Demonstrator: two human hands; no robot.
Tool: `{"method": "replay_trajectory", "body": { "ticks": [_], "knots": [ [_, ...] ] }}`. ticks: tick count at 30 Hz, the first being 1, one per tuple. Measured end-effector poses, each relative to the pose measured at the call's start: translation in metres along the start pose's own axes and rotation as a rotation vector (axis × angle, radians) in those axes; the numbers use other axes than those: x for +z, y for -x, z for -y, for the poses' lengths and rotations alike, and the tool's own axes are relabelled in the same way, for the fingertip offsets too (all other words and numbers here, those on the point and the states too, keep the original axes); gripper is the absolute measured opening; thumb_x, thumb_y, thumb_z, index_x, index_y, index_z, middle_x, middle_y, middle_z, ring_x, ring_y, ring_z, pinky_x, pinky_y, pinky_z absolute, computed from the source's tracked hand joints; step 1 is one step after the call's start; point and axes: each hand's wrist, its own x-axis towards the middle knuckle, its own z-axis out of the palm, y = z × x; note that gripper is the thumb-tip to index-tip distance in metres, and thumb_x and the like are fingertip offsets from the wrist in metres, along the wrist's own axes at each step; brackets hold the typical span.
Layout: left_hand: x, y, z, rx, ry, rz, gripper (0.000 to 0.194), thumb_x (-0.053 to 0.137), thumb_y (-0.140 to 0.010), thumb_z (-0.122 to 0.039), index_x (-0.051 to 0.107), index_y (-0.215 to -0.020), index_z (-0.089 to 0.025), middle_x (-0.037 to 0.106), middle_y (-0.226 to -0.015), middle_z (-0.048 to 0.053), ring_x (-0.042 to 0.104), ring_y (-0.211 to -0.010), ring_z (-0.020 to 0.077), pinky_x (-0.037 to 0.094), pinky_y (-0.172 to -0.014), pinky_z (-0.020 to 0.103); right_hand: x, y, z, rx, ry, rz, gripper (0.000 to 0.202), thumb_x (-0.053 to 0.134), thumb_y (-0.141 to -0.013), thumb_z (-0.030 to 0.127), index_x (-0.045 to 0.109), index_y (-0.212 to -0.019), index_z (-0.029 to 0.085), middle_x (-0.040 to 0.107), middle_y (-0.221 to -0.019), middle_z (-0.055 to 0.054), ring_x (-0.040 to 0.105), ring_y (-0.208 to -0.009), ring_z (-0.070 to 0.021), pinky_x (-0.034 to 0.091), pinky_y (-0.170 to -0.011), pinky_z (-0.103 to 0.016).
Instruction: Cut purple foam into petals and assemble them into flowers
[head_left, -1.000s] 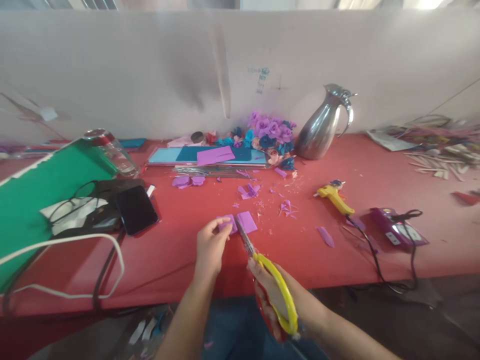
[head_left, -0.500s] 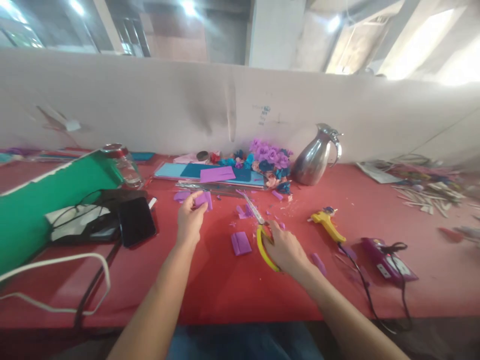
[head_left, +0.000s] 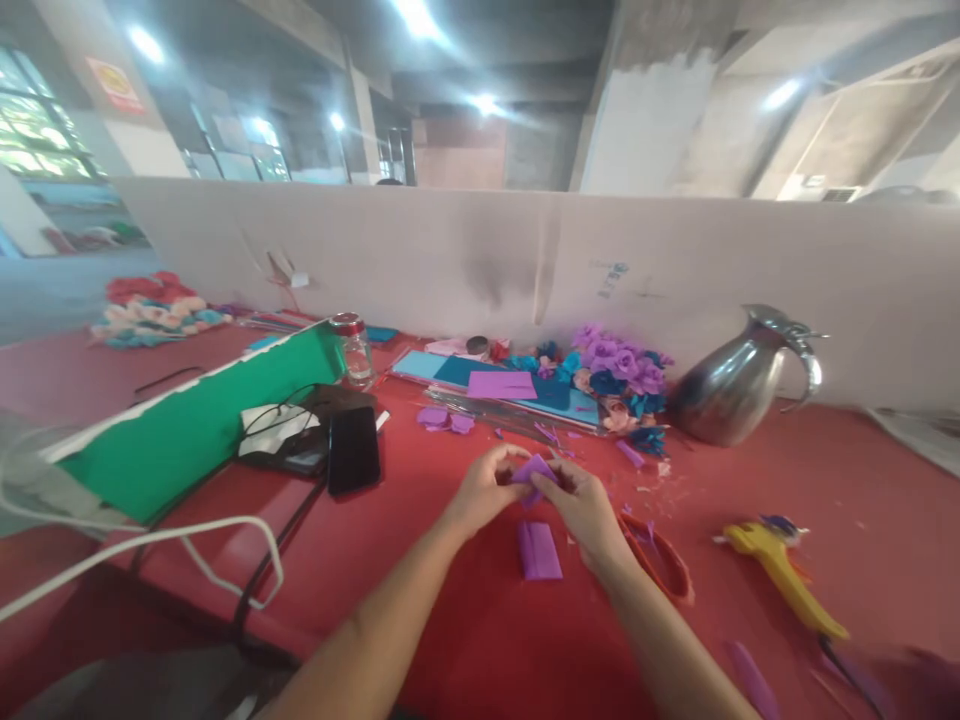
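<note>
A folded piece of purple paper [head_left: 534, 478] is pinched between my left hand [head_left: 486, 490] and my right hand [head_left: 589, 508], both with closed fingers, above the red table. Just below them, another folded purple piece [head_left: 540, 551] lies flat. Beside my right wrist rest the scissors, whose orange-looking handle [head_left: 681, 582] shows while the blades are mostly hidden by the hand. Small purple cut pieces [head_left: 444, 420] lie to the left beyond my hands, and purple scraps [head_left: 631, 453] are scattered to the right.
Coloured paper sheets [head_left: 502, 385] and paper flowers [head_left: 619, 360] lie along the back. A metal jug [head_left: 724, 385] stands right of them, with a yellow glue gun [head_left: 784, 575] nearer. At left are a phone [head_left: 354, 450], a glass jar [head_left: 352, 352] and a green divider [head_left: 217, 430].
The scissors have left my right hand and lie on the table. My two hands have come together on the purple paper. The whole view has shifted left and up.
</note>
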Motion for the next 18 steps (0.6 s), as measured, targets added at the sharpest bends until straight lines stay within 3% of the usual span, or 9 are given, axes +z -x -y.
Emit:
{"method": "replay_trajectory", "body": {
  "ticks": [6,10,14,18],
  "knots": [
    [0.007,0.002,-0.004,-0.010,-0.047,-0.018,0.033,0.074,-0.065,-0.026,0.060,-0.094,-0.017,0.071,-0.086,0.005,0.064,-0.078,0.0179,0.047,-0.073,0.028,-0.001,0.010,-0.006,0.175,-0.324,-0.045,0.036,0.075,-0.067,0.042,0.067,-0.087,0.012,0.066,-0.077,-0.002,0.057,-0.068,-0.0135,0.043,-0.066,-0.025],
    [0.000,0.001,-0.003,0.016,-0.102,-0.078,0.029,0.068,-0.071,-0.033,0.064,-0.095,-0.017,0.071,-0.082,0.005,0.064,-0.076,0.0168,0.048,-0.074,0.028,-0.008,0.010,-0.005,0.151,-0.334,-0.143,0.034,0.074,-0.068,0.041,0.068,-0.086,0.013,0.067,-0.075,-0.002,0.055,-0.066,-0.0121,0.041,-0.065,-0.024],
    [-0.034,-0.009,-0.004,-0.015,-0.436,-0.518,0.027,0.056,-0.077,-0.037,0.068,-0.088,-0.015,0.073,-0.079,0.007,0.066,-0.073,0.0170,0.049,-0.069,0.026,-0.011,0.006,-0.007,0.136,-0.271,-0.224,0.036,0.076,-0.060,0.042,0.070,-0.081,0.013,0.069,-0.071,-0.003,0.054,-0.063,-0.0137,0.040,-0.061,-0.025],
    [-0.094,-0.034,-0.018,-0.103,-0.699,-0.719,0.024,0.054,-0.076,-0.026,0.070,-0.091,-0.016,0.074,-0.089,0.009,0.067,-0.088,0.0219,0.048,-0.076,0.029,-0.010,0.005,-0.011,0.175,-0.325,-0.243,0.036,0.077,-0.056,0.043,0.070,-0.078,0.015,0.069,-0.069,-0.003,0.056,-0.063,-0.0151,0.040,-0.060,-0.026]
  ]
}}
